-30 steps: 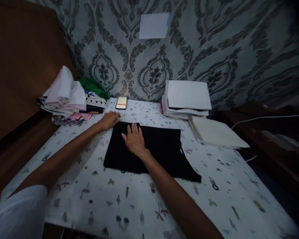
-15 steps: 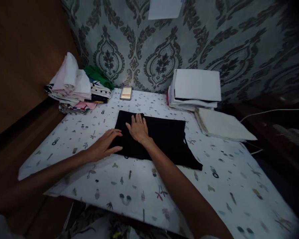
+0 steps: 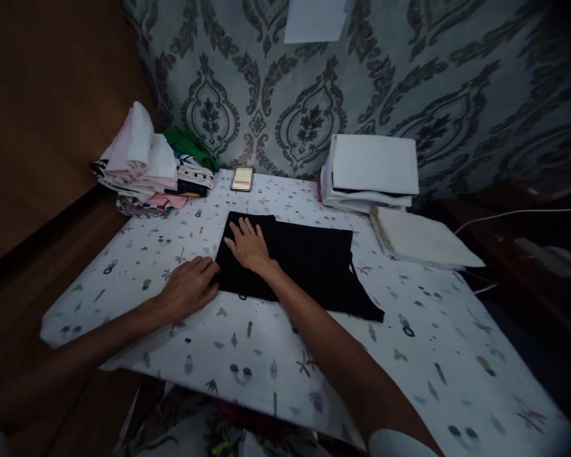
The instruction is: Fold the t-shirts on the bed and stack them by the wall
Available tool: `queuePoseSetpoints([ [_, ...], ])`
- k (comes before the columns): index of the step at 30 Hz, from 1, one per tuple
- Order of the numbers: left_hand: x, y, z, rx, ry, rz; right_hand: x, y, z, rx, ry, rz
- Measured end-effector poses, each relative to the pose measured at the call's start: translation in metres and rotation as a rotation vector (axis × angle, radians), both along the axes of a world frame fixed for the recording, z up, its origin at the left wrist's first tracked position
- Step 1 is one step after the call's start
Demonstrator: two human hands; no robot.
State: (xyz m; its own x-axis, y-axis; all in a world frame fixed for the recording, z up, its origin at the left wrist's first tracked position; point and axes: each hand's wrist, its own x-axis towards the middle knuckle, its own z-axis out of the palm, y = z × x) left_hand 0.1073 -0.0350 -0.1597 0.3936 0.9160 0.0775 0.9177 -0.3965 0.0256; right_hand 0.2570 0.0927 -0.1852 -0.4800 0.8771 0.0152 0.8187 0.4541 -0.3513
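A black tank top (image 3: 309,260), folded, lies flat with its strap end toward the right. My right hand (image 3: 250,245) rests palm down on its left part, fingers spread. At the garment's left edge, my left hand (image 3: 190,285) has its fingers curled in and closed on the black cloth; the fingertips are partly hidden. A short step in the upper edge shows where one layer of cloth lies over another.
The table carries a white patterned cloth (image 3: 247,355). Folded clothes (image 3: 147,165) are piled at the back left, near a small card-like object (image 3: 242,179). White folded items (image 3: 374,168) and a flat cream cloth (image 3: 423,238) lie at the back right, close to a cable (image 3: 518,212).
My right hand has slid left across the tank top. My left hand has shifted slightly left, its fingers going from spread over the cloth to curled at its edge.
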Motion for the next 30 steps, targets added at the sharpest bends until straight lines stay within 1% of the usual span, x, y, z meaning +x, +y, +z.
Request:
queuePoseSetpoints([
  [4,0.013,0.001,0.013,-0.074,0.133,0.054,-0.001,0.001,-0.007,0.012,-0.018,0.003],
  [8,0.020,-0.004,0.024,-0.199,0.243,0.088,0.001,0.001,-0.005,0.001,-0.027,0.003],
  [10,0.021,-0.008,0.024,-0.216,0.269,0.071,0.001,0.001,-0.004,0.001,-0.026,0.002],
  [14,0.019,-0.015,0.020,-0.202,0.298,-0.002,0.002,0.002,-0.004,0.013,-0.018,0.001],
  [17,0.018,-0.014,0.022,-0.254,0.329,-0.010,0.001,0.000,-0.002,0.003,-0.002,0.003],
  [19,0.017,-0.010,0.029,-0.306,0.332,0.010,0.001,-0.003,0.002,-0.011,0.019,0.000],
  [22,0.017,0.000,0.049,-0.380,0.292,-0.010,0.009,-0.012,0.013,0.019,0.102,-0.019],
  [24,0.018,0.010,0.063,-0.390,0.238,-0.054,0.025,-0.022,0.023,0.086,0.182,-0.018],
  [26,0.023,0.025,0.072,-0.334,0.154,-0.079,0.054,-0.034,0.031,0.141,0.246,-0.031],
  [28,0.033,0.044,0.075,-0.266,0.053,-0.099,0.097,-0.047,0.033,0.169,0.279,-0.106],
  [30,0.047,0.066,0.070,-0.233,-0.057,-0.128,0.147,-0.063,0.028,0.215,0.292,-0.246],
])
